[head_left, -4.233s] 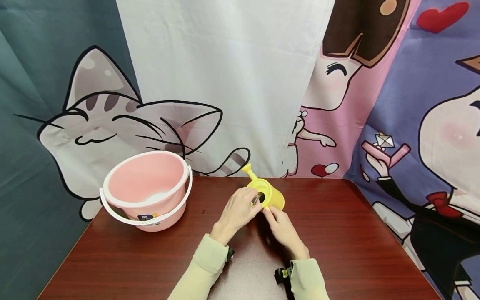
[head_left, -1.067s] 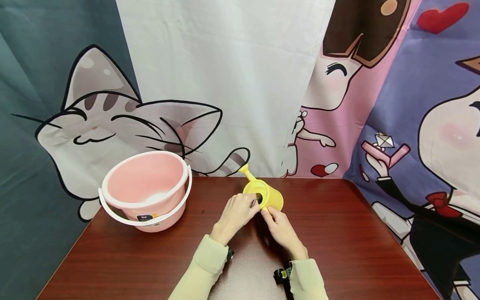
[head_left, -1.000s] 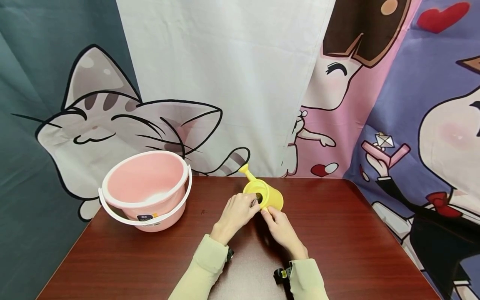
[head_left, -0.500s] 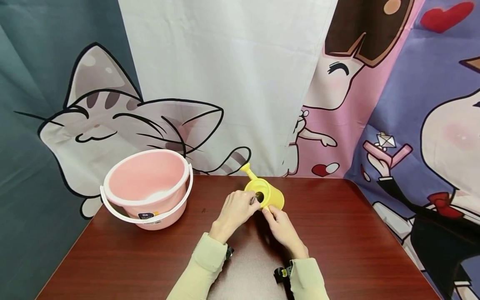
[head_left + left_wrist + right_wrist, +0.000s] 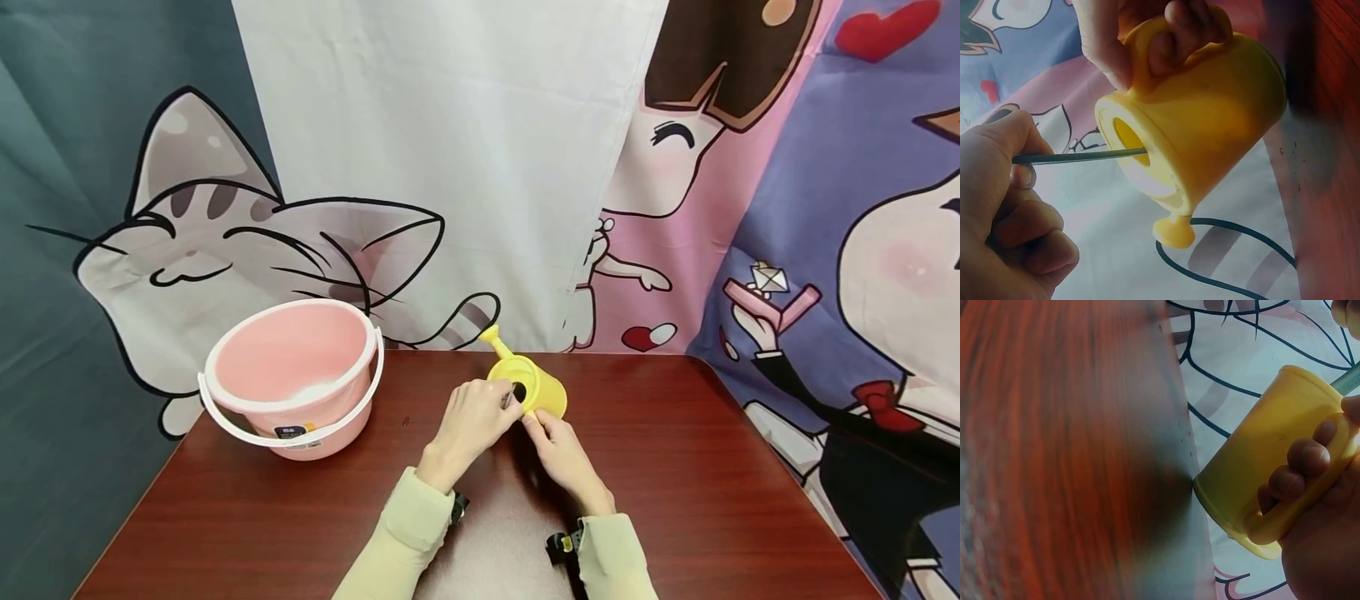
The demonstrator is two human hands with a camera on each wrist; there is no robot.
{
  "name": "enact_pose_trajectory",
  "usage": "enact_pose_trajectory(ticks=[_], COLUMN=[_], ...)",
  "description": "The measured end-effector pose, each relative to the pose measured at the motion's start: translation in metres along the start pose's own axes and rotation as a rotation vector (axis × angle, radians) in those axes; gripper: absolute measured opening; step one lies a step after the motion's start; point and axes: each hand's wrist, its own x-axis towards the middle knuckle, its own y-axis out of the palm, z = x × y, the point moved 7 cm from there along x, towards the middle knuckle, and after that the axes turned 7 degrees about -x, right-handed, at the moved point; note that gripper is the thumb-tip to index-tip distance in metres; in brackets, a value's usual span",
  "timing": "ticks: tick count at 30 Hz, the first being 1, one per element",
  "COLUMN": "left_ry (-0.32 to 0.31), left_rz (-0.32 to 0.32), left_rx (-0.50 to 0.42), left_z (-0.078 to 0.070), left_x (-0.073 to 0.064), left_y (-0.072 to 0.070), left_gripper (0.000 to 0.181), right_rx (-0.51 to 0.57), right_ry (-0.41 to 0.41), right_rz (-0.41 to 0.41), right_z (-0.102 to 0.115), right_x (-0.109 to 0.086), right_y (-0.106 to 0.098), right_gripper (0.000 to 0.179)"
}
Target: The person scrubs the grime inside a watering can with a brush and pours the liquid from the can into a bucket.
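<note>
A small yellow watering can (image 5: 552,395) is tilted over the far part of the table, its mouth turned toward my left hand (image 5: 471,417). That hand pinches a thin, dark grey-green rod (image 5: 1085,156) between thumb and forefinger, the other fingers curled in. The rod's far end passes into the can's round opening and is hidden inside. My right hand (image 5: 566,462) grips the can by its loop handle (image 5: 1269,526), fingers wrapped through it. The can's spout (image 5: 1174,231) points away toward the cloth backdrop in the head view.
On the left of the brown wooden table (image 5: 675,492) stands a pink bucket (image 5: 247,421) with its white handle (image 5: 225,423) hanging down in front. A printed cloth backdrop (image 5: 465,167) hangs behind the table's far edge.
Both hands keep their grips and the watering can stays almost in place. The left hand with the rod has shifted slightly at the opening.
</note>
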Motion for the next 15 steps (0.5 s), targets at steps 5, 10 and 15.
enact_pose_trajectory(ticks=[5,10,15], left_ry=[-0.003,-0.004,-0.011], left_rz=[0.01,0.008,0.029], left_rx=[-0.007,-0.011,-0.015], left_z=[-0.001,0.002,0.006], left_x=[-0.001,-0.002,-0.002], left_y=[0.0,0.003,0.011], left_gripper=[0.038,0.038,0.038], right_rx=[-0.004,-0.004,-0.006], right_ry=[0.005,0.003,0.007], right_rz=[0.001,0.005,0.002], right_z=[-0.001,-0.002,-0.001], right_x=[0.0,0.0,0.001], right_y=[0.001,0.002,0.0], right_gripper=[0.035,0.035,0.035])
